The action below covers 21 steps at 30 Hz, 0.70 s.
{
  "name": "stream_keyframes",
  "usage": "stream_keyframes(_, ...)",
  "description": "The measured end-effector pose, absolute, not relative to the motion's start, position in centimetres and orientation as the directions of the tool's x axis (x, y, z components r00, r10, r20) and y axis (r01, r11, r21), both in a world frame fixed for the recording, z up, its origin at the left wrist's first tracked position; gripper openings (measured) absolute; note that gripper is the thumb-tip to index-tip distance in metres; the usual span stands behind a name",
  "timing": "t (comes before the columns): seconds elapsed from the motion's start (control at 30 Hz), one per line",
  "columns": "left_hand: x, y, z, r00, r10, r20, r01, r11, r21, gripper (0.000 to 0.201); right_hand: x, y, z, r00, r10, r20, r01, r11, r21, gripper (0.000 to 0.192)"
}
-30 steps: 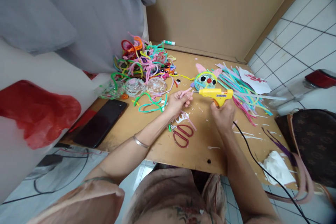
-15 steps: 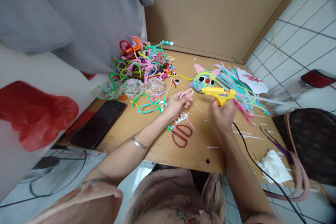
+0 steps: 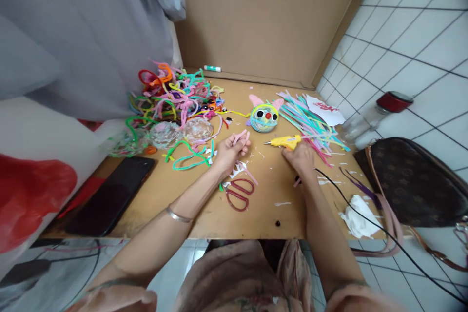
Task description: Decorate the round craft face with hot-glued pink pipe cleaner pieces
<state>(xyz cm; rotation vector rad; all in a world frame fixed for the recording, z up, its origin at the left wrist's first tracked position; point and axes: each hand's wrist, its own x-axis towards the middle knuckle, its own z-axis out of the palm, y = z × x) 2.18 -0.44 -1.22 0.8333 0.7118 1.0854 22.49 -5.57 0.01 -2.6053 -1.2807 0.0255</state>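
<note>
My left hand (image 3: 229, 152) pinches a short pink pipe-cleaner piece (image 3: 240, 135) just above the wooden tabletop (image 3: 263, 200). My right hand (image 3: 300, 157) grips a yellow glue gun (image 3: 285, 142), lying low over the table with its nozzle pointing left toward the pink piece. A round craft face (image 3: 263, 117) with pink ears, black eyes and a red nose lies just beyond both hands. Red-handled scissors (image 3: 239, 191) lie near my left wrist.
A tangle of coloured pipe cleaners (image 3: 175, 95) fills the back left, with clear domes (image 3: 181, 131) in front. Straight coloured strips (image 3: 310, 122) lie right. A black phone (image 3: 109, 195), a brown bag (image 3: 417, 183), a red-lidded jar (image 3: 376, 109), crumpled tissue (image 3: 358, 217) and the black cord (image 3: 351, 204) surround the work area.
The glue gun has been lowered from upright near the craft face down to the table. My left hand still holds the pink piece. The camera view shifted to the right.
</note>
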Motion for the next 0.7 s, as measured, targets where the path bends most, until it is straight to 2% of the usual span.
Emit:
stream_keyframes(0.1, 2.3, -0.6, -1.3, 0.333, 0.939, -0.081, -0.475, 0.241, 0.846, 0.036, 22.1, -6.0, -0.1, 0.61, 0.785, 0.112, 0.79, -0.59, -0.165, 0.05)
stream_keyframes(0.17, 2.4, -0.7, -1.3, 0.341, 0.936, -0.084, -0.474, 0.249, 0.845, 0.039, 21.8, -6.4, 0.0, 0.597, 0.781, 0.184, 0.802, -0.586, -0.115, 0.051)
stream_keyframes(0.23, 2.5, -0.8, -1.2, 0.349, 0.932, -0.093, -0.467, 0.259, 0.845, 0.041, 21.5, -6.8, 0.2, 0.563, 0.777, 0.281, 0.824, -0.554, -0.119, 0.046)
stream_keyframes(0.3, 2.6, -0.9, -1.1, 0.359, 0.928, -0.101, -0.462, 0.271, 0.845, 0.041, 20.8, -7.0, 0.2, 0.494, 0.788, 0.367, 0.868, -0.428, -0.251, 0.035)
stream_keyframes(0.37, 2.6, -1.0, -1.2, 0.371, 0.923, -0.1, -0.463, 0.277, 0.842, 0.042, 19.7, -6.9, 0.0, 0.405, 0.817, 0.41, 0.848, -0.168, -0.503, 0.029)
stream_keyframes(0.43, 2.7, -1.1, -1.3, 0.386, 0.918, -0.093, -0.467, 0.281, 0.838, 0.044, 18.3, -6.7, -0.3, 0.346, 0.859, 0.376, 0.654, 0.066, -0.753, 0.03)
stream_keyframes(0.47, 2.8, -1.2, -1.4, 0.394, 0.915, -0.087, -0.469, 0.281, 0.837, 0.044, 17.6, -6.6, -0.5, 0.347, 0.874, 0.339, 0.528, 0.117, -0.841, 0.031)
stream_keyframes(0.57, 3.1, -1.8, -1.9, 0.425, 0.903, -0.068, -0.458, 0.279, 0.844, 0.047, 16.0, -6.4, -1.0, 0.339, 0.916, 0.215, 0.225, 0.143, -0.964, 0.032)
stream_keyframes(0.7, 3.6, -2.5, -2.4, 0.462, 0.885, -0.059, -0.436, 0.284, 0.854, 0.05, 15.6, -6.4, -1.1, 0.33, 0.939, 0.096, 0.033, 0.09, -0.995, 0.028)
